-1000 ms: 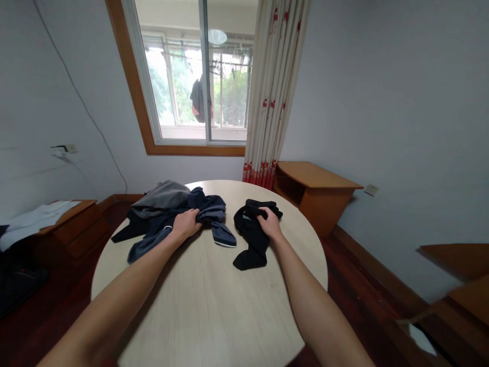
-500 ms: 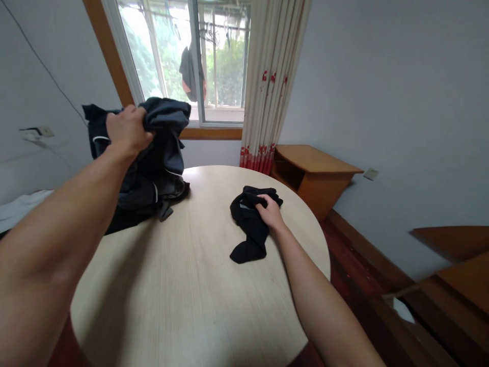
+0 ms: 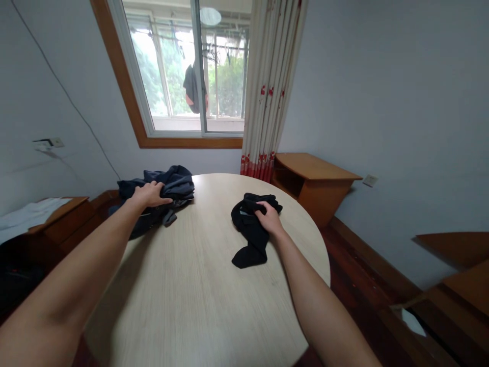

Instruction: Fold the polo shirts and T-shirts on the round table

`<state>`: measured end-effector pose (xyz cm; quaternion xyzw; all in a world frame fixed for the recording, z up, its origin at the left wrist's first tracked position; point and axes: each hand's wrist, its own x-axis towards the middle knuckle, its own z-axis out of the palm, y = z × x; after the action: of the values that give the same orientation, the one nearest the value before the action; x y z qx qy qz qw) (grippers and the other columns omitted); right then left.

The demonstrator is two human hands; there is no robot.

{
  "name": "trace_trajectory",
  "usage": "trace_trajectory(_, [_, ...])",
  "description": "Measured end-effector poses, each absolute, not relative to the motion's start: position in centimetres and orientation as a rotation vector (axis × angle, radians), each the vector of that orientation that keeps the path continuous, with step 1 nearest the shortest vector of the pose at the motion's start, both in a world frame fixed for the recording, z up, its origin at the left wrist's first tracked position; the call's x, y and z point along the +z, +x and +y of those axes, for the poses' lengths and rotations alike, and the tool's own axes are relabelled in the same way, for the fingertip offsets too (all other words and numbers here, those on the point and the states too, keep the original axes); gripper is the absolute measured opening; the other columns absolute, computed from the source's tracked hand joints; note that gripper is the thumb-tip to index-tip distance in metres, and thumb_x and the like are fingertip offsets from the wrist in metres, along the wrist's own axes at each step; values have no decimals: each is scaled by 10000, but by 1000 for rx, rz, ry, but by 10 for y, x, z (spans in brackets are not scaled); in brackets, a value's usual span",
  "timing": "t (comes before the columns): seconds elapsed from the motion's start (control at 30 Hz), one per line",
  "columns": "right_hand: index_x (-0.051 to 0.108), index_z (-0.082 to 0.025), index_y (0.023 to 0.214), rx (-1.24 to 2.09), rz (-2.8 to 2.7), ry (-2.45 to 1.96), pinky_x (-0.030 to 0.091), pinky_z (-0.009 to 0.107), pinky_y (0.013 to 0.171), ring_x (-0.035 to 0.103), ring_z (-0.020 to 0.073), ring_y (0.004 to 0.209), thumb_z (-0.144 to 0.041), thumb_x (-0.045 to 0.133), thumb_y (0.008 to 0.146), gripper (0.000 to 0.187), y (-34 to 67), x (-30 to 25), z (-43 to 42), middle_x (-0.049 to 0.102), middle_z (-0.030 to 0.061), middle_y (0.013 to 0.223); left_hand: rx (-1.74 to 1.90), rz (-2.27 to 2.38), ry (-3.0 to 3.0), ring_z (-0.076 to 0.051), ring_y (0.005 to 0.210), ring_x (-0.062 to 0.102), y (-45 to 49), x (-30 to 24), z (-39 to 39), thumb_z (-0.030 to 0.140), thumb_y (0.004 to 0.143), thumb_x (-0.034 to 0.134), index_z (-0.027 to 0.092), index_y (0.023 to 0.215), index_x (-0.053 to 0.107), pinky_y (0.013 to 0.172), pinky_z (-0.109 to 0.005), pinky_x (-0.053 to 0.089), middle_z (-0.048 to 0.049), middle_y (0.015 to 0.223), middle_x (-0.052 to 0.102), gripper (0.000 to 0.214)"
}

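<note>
A bundle of dark blue and grey clothes [image 3: 173, 186] lies at the far left edge of the round pale wooden table [image 3: 198, 285]. My left hand [image 3: 150, 194] rests on top of it, fingers closed into the cloth. A crumpled black garment [image 3: 249, 230] lies right of the table's middle. My right hand [image 3: 268, 218] grips its upper right part, fingers curled into the fabric.
A low wooden cabinet [image 3: 311, 182] stands behind the table on the right, next to a curtain [image 3: 269, 86] with red flowers. A window [image 3: 187, 71] is behind. A wooden bedside unit [image 3: 57, 224] with white cloth stands at the left.
My left hand lifted the dark blue bundle off the table's middle, carried it left and set it down at the far left edge. My right hand stayed on the black garment.
</note>
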<state>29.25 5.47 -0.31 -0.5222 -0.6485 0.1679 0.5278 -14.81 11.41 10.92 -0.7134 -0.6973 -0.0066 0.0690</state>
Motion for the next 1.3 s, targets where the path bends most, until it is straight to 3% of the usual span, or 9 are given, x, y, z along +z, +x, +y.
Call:
trace_trajectory(0.2, [685,-200,1014,392,-1544,-1248,479,461,988,662,276,1035,-334,607,798,266,290,-4,55,732,95,1084,-432,-1847,-2086,-445,1391,362,-80,79,63,611,856,584,164,1482,442,1145,-693,137,-223,1548,399,783])
trace_trajectory(0.3, [685,-195,1019,404,-1541,-1252,470,461,994,654,279,1052,-356,580,819,277,284,-2,54,728,101,1098,-577,-1727,-2351,-377,1397,396,-35,39,32,545,908,553,171,1452,482,1176,-609,207,-180,1528,453,664])
trace_trajectory(0.5, [699,-201,1001,669,-1599,-1050,472,430,977,647,260,1023,-469,575,866,325,249,-1,44,725,77,1062,-936,-1526,-2762,-345,1323,514,12,-1,1,493,822,685,157,1462,468,1107,-498,400,-179,1452,547,754])
trace_trajectory(0.67, [703,-202,1102,1096,-1540,-848,530,387,881,661,241,961,-587,598,879,458,222,3,25,713,78,1040,-1316,-1541,-2821,-289,1007,680,1,6,-3,286,793,621,215,1106,720,913,-402,522,-86,1108,742,335])
trace_trajectory(0.77, [563,-247,1398,1080,-1695,-801,507,422,987,651,254,1095,-497,776,766,712,225,7,17,683,84,1185,-1748,-1756,-2733,-292,863,692,-7,6,0,379,817,613,195,877,751,808,-391,525,-79,919,764,238])
trace_trajectory(0.93, [394,-268,1543,935,-1910,-918,400,513,1115,583,307,1265,-360,899,618,1058,240,4,17,610,137,1363,-2629,-2112,-2302,-270,754,678,-9,1,10,680,737,682,129,758,707,708,-373,514,-118,784,738,552])
trace_trajectory(1.0, [461,-263,1501,910,-1923,-949,421,498,1096,614,294,1218,-313,882,623,975,241,0,20,638,127,1326,-2889,-2041,-2191,-266,805,690,-8,2,12,687,713,718,119,828,715,759,-382,530,-130,855,751,579])
trace_trajectory(1.17, [737,-199,974,905,-1857,-1008,544,423,911,699,229,925,-372,668,832,235,234,-12,27,743,69,982,-3157,-1852,-2076,-278,981,695,-11,13,10,689,749,709,148,996,703,886,-409,543,-125,1057,750,594])
trace_trajectory(1.3, [635,-183,967,1097,-1555,-921,590,362,699,710,208,716,-607,610,851,440,230,-7,28,715,37,788,-2824,-1634,-2596,-316,1144,645,-14,15,1,674,754,729,177,1179,654,988,-446,507,-141,1237,690,658])
